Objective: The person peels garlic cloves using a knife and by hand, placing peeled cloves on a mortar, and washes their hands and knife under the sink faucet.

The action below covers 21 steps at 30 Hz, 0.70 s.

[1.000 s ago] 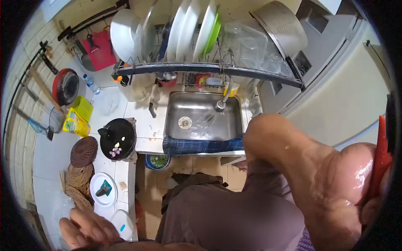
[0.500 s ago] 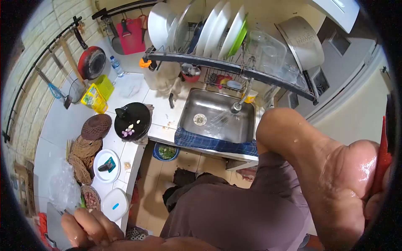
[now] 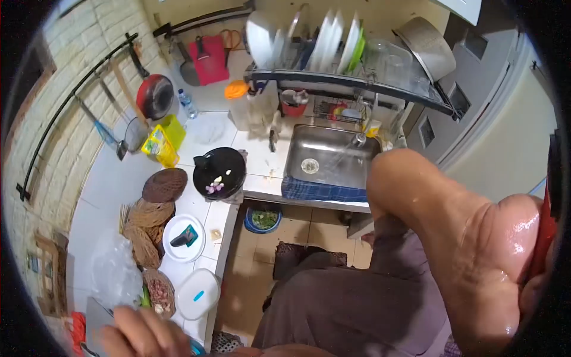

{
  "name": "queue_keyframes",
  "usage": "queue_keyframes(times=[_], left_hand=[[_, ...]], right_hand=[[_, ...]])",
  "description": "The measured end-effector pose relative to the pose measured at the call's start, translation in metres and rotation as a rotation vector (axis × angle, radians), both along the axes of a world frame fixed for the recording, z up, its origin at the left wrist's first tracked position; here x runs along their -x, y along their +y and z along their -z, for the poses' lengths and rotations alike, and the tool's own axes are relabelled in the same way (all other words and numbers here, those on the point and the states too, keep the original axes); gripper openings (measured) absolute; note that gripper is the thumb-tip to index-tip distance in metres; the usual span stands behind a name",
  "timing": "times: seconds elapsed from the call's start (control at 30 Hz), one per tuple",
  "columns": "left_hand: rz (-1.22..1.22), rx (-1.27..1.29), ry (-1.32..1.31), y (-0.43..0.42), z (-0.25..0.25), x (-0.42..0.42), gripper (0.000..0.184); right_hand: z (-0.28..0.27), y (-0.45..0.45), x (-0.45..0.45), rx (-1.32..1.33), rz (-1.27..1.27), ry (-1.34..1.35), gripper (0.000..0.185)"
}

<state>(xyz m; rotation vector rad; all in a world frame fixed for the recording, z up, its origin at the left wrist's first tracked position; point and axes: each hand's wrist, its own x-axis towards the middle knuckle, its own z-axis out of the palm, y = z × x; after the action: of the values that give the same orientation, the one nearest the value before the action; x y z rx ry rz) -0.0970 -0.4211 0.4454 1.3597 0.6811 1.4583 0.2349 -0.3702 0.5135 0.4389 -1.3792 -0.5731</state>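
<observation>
A bright red chili, its smooth skin partly hidden, stood roughly upright in the wet right hand. It lay against the fingers beside the thumb, its lower part hidden, at the dark edge of the view.

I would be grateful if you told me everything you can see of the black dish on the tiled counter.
The black dish is round, wide and smooth, with a slight sheen, perhaps stone. It lies right way up near the counter's inner corner. A dark stub, possibly a pestle, is at its upper left. Small cream pieces and purplish pieces lie inside.
</observation>
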Motion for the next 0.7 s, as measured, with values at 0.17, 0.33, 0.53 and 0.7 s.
queue_keyframes(times=[0.17, 0.33, 0.53, 0.7], left_hand=[[-0.04, -0.102, -0.106, -0.018, 0.036, 0.059, 0.018], [-0.042, -0.214, -0.156, -0.022, 0.057, 0.108, 0.022], [-0.293, -0.356, -0.131, -0.014, 0.066, 0.099, 0.034], [-0.392, -0.287, -0.351, -0.009, 0.087, 0.082, 0.028]], right_hand=[[0.005, -0.013, 0.037, 0.094, 0.026, 0.011, 0.026], [0.005, -0.016, 0.054, 0.032, 0.055, -0.037, 0.025], [0.02, 0.033, 0.037, 0.018, -0.073, 0.001, 0.024], [0.026, 0.114, 0.033, 0.163, -0.285, -0.136, 0.024]])
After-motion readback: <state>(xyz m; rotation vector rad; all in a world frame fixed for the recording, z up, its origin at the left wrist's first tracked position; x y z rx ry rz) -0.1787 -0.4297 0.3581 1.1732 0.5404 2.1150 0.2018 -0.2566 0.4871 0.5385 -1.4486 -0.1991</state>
